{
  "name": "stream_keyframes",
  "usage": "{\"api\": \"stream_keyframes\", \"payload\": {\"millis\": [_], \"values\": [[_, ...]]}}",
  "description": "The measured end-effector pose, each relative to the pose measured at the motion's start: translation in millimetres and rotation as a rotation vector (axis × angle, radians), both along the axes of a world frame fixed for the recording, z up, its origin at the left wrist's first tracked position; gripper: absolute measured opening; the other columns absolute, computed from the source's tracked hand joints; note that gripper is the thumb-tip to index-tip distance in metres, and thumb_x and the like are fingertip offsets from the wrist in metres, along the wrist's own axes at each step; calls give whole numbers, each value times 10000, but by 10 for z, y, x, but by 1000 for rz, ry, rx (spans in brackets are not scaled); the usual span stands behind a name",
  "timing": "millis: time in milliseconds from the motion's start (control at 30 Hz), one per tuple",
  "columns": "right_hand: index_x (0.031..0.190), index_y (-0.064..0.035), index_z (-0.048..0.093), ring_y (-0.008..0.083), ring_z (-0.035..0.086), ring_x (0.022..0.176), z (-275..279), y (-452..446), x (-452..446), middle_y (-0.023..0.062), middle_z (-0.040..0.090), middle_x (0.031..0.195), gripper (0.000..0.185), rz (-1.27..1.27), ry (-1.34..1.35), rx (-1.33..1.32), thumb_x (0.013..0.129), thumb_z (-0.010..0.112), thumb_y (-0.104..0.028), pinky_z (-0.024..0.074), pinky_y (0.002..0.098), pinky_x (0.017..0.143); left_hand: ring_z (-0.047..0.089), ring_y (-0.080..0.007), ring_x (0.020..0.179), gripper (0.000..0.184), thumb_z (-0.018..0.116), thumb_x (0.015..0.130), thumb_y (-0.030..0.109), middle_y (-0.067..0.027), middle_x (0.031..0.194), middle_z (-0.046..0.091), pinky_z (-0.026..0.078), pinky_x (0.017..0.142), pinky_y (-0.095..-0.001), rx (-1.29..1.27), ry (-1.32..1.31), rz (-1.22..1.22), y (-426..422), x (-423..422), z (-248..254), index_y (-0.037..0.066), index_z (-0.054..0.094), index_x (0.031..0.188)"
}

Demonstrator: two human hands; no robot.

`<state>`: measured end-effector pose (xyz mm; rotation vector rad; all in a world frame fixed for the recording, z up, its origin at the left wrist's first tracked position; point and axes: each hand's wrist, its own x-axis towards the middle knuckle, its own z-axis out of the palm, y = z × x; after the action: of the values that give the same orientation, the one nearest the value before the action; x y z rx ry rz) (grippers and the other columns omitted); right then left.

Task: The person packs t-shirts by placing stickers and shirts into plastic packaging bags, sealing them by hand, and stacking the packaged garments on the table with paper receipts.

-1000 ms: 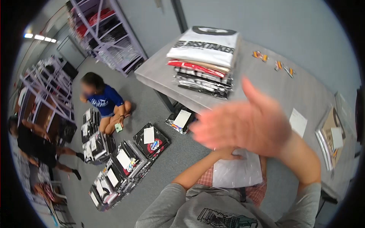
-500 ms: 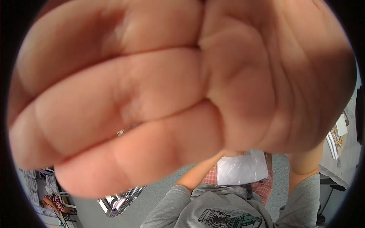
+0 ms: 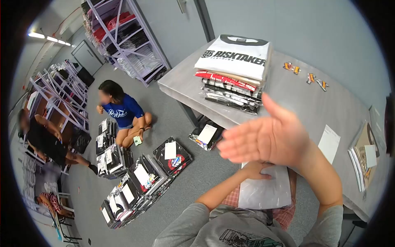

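Note:
My right hand (image 3: 263, 140) is raised in front of me. Its palm faces the camera, the fingers point left and the thumb stands up, with nothing held. Below it, my left hand (image 3: 256, 170) lies on a clear plastic-wrapped white package (image 3: 263, 191) on my lap. Its visible fingers are spread on the top end of the package, and my right hand hides part of the area just above. A stack of folded, bagged T-shirts (image 3: 234, 61), topped by a white one with dark lettering, stands on the table beyond my right hand.
The grey table (image 3: 284, 107) bears stickers (image 3: 317, 81), a paper sheet (image 3: 329, 142) and a brown bagged shirt (image 3: 365, 154). Bagged shirt stacks (image 3: 142, 181) line the floor. A person in blue (image 3: 123, 111) sits there; another in black (image 3: 45, 138) stands near shelves (image 3: 123, 41).
My right hand has moved away from the camera, which it almost covered, down and to the right. The room is now visible. My left hand remains at the package.

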<state>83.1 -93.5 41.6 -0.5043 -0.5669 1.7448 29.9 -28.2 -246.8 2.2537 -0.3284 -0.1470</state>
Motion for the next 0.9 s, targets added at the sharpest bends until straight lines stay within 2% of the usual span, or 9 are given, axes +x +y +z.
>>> {"api": "stream_keyframes", "payload": {"millis": [33, 67, 200, 267, 333, 400, 633, 833, 900], "values": [[1165, 113, 422, 325, 474, 1103, -126, -59, -6, 262, 483, 1153, 751, 31, -7, -12, 886, 152, -530, 337, 405, 969, 184, -311, 1283, 672, 590, 724, 468, -138, 1332, 338, 117, 1058, -422, -254, 105, -39, -16, -18, 56, 88, 415, 1249], [1162, 112, 426, 320, 477, 1101, -235, -113, 3, 259, 486, 1151, 717, 62, -18, -24, 897, 172, -504, 339, 399, 968, 261, -248, 1254, 692, 614, 727, 420, -136, 1311, 367, 184, 1046, -363, -525, 162, 2, -49, 135, -647, 30, 380, 1249], [1105, 81, 494, 278, 550, 1011, -629, -352, 217, 222, 559, 1064, 472, -62, -466, -162, 894, 405, -331, 414, 349, 888, 315, -251, 1228, 570, 580, 762, 456, -107, 1291, 397, 269, 1000, -377, -701, 320, 186, -73, 69, -642, 125, 473, 1214], [1022, 10, 560, 166, 593, 845, -892, -459, 481, 104, 616, 932, 320, -316, -838, -236, 828, 559, -244, 465, 272, 739, 272, -333, 1243, 641, 576, 707, 518, -144, 1287, 391, 108, 1046, -474, 222, -157, 24, -23, 60, -255, 147, 465, 1218], [949, -42, 583, 97, 561, 744, -1168, -584, 973, 26, 604, 837, 244, -562, -805, -332, 772, 633, -202, 453, 239, 640, 244, -380, 1246, 616, 561, 692, 553, -136, 1280, 400, 55, 1033, -523, 290, -128, 71, -54, 54, -166, 191, 506, 1187], [896, -12, 592, 107, 549, 658, -1319, -706, 1484, 46, 593, 781, 186, -858, -937, -474, 734, 612, -100, 464, 255, 541, 256, -389, 1234, 616, 563, 692, 549, -130, 1277, 404, 54, 1031, -523, 280, -129, 28, -60, 61, -150, 184, 509, 1185], [872, -6, 598, 152, 556, 645, -1550, -1183, 3153, 81, 597, 752, 244, -1133, -1387, -956, 656, 667, -94, 450, 289, 534, 305, -324, 1193, 576, 596, 684, 510, -90, 1228, 443, 108, 1018, -498, 204, -206, 30, -52, 110, -110, 177, 541, 1150], [910, 9, 587, 196, 566, 690, -1635, -1311, 4115, 112, 596, 807, 523, -1052, -1664, -1383, 555, 773, -328, 470, 305, 598, 341, -304, 1174, 486, 649, 653, 448, -102, 1181, 476, 201, 998, -433, 89, -169, 83, -51, 126, -61, 107, 626, 998], [937, 19, 603, 263, 578, 811, -1580, -1269, 4261, 163, 600, 911, 698, -1077, -1675, -1559, 473, 775, -473, 469, 312, 719, 364, -305, 1159, 478, 651, 655, 447, -110, 1160, 495, 223, 990, -423, 82, -152, 88, -59, 138, -120, 95, 632, 978]]}}
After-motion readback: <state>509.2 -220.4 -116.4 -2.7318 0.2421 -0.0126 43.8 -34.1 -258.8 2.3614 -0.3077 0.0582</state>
